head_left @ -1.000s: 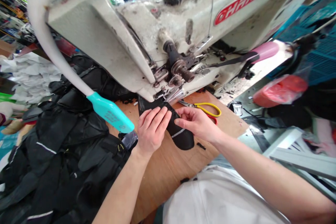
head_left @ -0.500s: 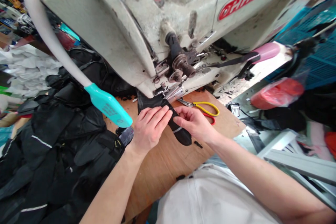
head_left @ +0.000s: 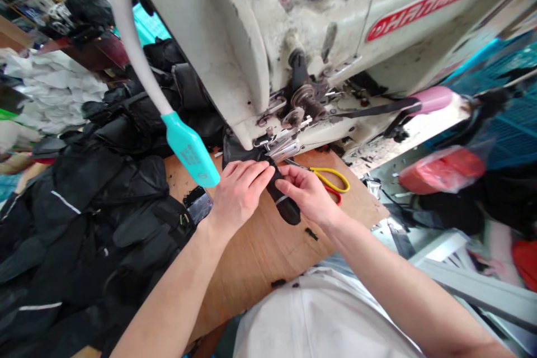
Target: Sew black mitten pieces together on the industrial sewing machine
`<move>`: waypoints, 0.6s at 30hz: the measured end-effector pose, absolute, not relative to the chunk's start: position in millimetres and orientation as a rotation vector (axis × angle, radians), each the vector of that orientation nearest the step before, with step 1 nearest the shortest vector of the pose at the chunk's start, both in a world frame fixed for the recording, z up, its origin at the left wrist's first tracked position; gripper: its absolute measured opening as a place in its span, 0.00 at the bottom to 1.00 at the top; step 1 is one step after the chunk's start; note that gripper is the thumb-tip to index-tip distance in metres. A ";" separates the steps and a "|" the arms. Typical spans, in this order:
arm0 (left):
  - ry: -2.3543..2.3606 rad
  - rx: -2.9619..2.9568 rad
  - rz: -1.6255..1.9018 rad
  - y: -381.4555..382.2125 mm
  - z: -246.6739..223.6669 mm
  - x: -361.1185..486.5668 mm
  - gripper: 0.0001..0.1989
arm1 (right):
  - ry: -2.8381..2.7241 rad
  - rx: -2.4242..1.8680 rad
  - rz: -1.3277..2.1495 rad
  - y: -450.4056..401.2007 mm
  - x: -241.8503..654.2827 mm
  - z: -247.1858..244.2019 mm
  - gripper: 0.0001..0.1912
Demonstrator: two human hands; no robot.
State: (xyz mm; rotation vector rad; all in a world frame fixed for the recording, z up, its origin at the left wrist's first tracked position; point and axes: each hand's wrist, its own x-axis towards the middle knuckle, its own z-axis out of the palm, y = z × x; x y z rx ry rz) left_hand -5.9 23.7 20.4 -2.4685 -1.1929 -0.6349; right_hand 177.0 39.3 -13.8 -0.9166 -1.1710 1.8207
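Observation:
A small black fabric piece [head_left: 288, 210] with a pale stripe near its rounded end lies under the needle area of a sewing machine [head_left: 247, 50]. Flat on its left side rests my left hand [head_left: 239, 193], fingers stretched out close to the presser foot. My right hand [head_left: 308, 193] pinches the right edge of the piece between thumb and fingers. Part of the fabric is hidden under my fingers and the machine head. Just beyond my right hand, yellow-and-red-handled scissors [head_left: 335, 179] lie on the wooden tabletop [head_left: 239, 285].
A turquoise lamp head [head_left: 193, 151] on a white bendable neck hangs left of the machine. Below it lies a phone [head_left: 200, 207]. Black sewn goods [head_left: 92, 224] are heaped at the left. A red bundle in clear plastic [head_left: 442, 170] sits at the right.
My view has shifted, so the machine and lamp appear farther right. Both hands stay on the black fabric piece, with the right fingers slightly more curled in at its edge.

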 end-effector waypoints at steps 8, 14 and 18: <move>-1.275 -2.447 -0.628 31.7 21.2 -8.8 0.12 | -1.165 -0.884 1.789 48.7 167.8 -18.1 0.15; -1.243 -2.398 -0.622 38.2 17.3 -14.4 0.11 | -1.125 -0.906 1.799 53.6 162.4 -15.7 0.17; -1.224 -2.370 -0.633 39.9 13.7 -16.6 0.11 | -1.124 -0.904 1.789 57.4 160.2 -15.7 0.17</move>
